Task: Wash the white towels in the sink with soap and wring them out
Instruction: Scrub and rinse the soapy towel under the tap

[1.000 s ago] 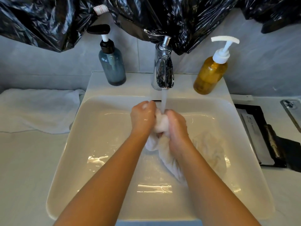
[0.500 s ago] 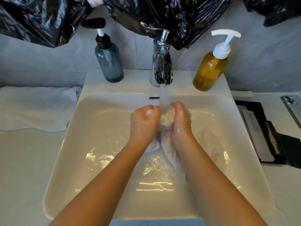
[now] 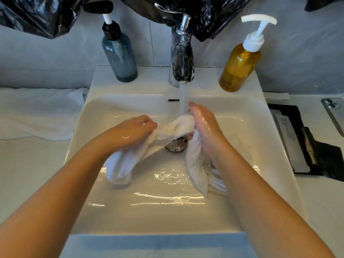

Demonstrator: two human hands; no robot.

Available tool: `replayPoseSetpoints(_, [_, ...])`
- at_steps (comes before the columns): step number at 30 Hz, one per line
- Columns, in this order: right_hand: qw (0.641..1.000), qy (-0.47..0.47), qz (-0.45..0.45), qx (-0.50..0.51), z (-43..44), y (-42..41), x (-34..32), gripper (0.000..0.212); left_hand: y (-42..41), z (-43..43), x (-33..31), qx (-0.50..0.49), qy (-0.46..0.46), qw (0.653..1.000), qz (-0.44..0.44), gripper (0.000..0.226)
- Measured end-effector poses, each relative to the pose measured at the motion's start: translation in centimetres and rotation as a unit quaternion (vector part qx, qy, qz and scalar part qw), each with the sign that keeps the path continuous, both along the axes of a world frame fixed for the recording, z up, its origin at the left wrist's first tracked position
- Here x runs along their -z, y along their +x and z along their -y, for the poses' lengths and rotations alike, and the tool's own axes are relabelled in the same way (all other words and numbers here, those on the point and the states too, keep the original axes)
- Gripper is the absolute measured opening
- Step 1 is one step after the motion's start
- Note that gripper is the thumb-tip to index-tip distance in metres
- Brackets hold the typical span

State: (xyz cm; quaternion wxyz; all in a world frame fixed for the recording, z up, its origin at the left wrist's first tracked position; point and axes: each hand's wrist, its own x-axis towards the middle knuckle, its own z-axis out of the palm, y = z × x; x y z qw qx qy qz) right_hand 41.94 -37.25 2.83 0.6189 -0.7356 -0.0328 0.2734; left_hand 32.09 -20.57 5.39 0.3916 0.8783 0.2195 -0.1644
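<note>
A wet white towel is stretched between my two hands over the white sink. My left hand grips its left part, and that end hangs down bunched toward the basin floor. My right hand grips the right part, whose end trails down into the basin. Water runs from the chrome faucet onto the towel beside my right hand. The metal drain shows under the towel. An amber soap pump bottle stands at the back right of the sink ledge.
A blue-grey pump bottle stands at the back left of the ledge. Another white towel lies on the counter to the left. A black tray with packets sits to the right. Black plastic sheeting hangs above the faucet.
My hands were together, rubbing the bunched towel under the water. They have drawn apart, the left moving left and down, so the towel now spans between them and the drain shows.
</note>
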Motion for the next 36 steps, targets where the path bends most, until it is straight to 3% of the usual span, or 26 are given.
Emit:
replayPoseSetpoints(5, [0.999, -0.024, 0.035, -0.018, -2.1, -0.1, -0.3, 0.026, 0.8, 2.6, 0.0, 0.055, -0.102, 0.991, 0.06, 0.063])
replayPoseSetpoints(6, [0.999, -0.032, 0.025, -0.001, -2.1, 0.1, -0.1, 0.028, 1.3, 3.0, 0.3, 0.05, -0.094, 0.992, 0.065, 0.057])
replayPoseSetpoints(9, [0.999, -0.029, 0.03, 0.019, -1.9, 0.3, 0.7, 0.035, 2.3, 3.2, 0.4, 0.015, -0.06, 0.995, 0.083, 0.011])
replayPoseSetpoints(10, [0.999, -0.026, 0.028, 0.009, -1.7, 0.1, 1.1, 0.041, 2.4, 3.1, 0.3, -0.013, -0.078, 0.992, 0.095, 0.012])
replayPoseSetpoints(13, [0.998, -0.014, 0.011, -0.067, -0.1, -0.8, 1.4, 0.056, 2.6, 2.7, 0.3, -0.05, -0.137, 0.983, 0.115, 0.023])
replayPoseSetpoints(15, [0.984, -0.069, 0.029, -0.16, 1.5, -1.7, 1.8, 0.054, 2.3, 1.9, 0.1, -0.095, -0.195, 0.967, 0.129, 0.041])
replayPoseSetpoints(18, [0.969, -0.124, 0.033, -0.211, 3.0, -2.1, 2.1, 0.051, 2.2, 0.7, 0.0, -0.155, -0.261, 0.937, 0.174, 0.036])
replayPoseSetpoints(20, [0.984, -0.093, -0.015, -0.153, 3.3, -1.6, 1.6, 0.03, 2.2, -0.2, -0.2, -0.155, -0.261, 0.936, 0.181, 0.029])
replayPoseSetpoints(22, [0.996, -0.034, -0.057, -0.062, 3.4, -0.8, 0.6, 0.003, 1.8, -0.8, -0.2, -0.098, -0.232, 0.955, 0.157, 0.027])
replayPoseSetpoints(24, [0.994, 0.003, -0.102, -0.024, 3.1, 0.0, -0.3, 0.016, 1.4, -0.9, -0.1, -0.01, -0.205, 0.971, 0.125, 0.025])
replayPoseSetpoints(26, [0.994, 0.011, -0.106, -0.005, 2.5, 0.4, -0.9, 0.025, 1.8, -0.2, 0.2, -0.001, -0.218, 0.97, 0.109, 0.023])
replayPoseSetpoints(28, [0.993, 0.064, -0.092, 0.028, 1.3, 0.1, -1.5, 0.027, 2.8, 1.4, 0.6, -0.06, -0.251, 0.96, 0.111, 0.027])
replayPoseSetpoints(30, [0.98, 0.126, -0.135, 0.073, 0.3, -0.6, -1.3, 0.018, 3.7, 3.7, 1.6, -0.15, -0.18, 0.962, 0.138, 0.036])
replayPoseSetpoints(33, [0.99, 0.059, -0.113, 0.059, -1.6, -1.2, -0.1, 0.031, 3.3, 7.2, 3.3, -0.237, -0.109, 0.932, 0.252, 0.054])
replayPoseSetpoints(36, [0.998, -0.015, -0.002, 0.055, -2.4, -1.6, 0.0, 0.032, 4.5, 7.1, 4.1, -0.321, -0.119, 0.906, 0.249, 0.048])
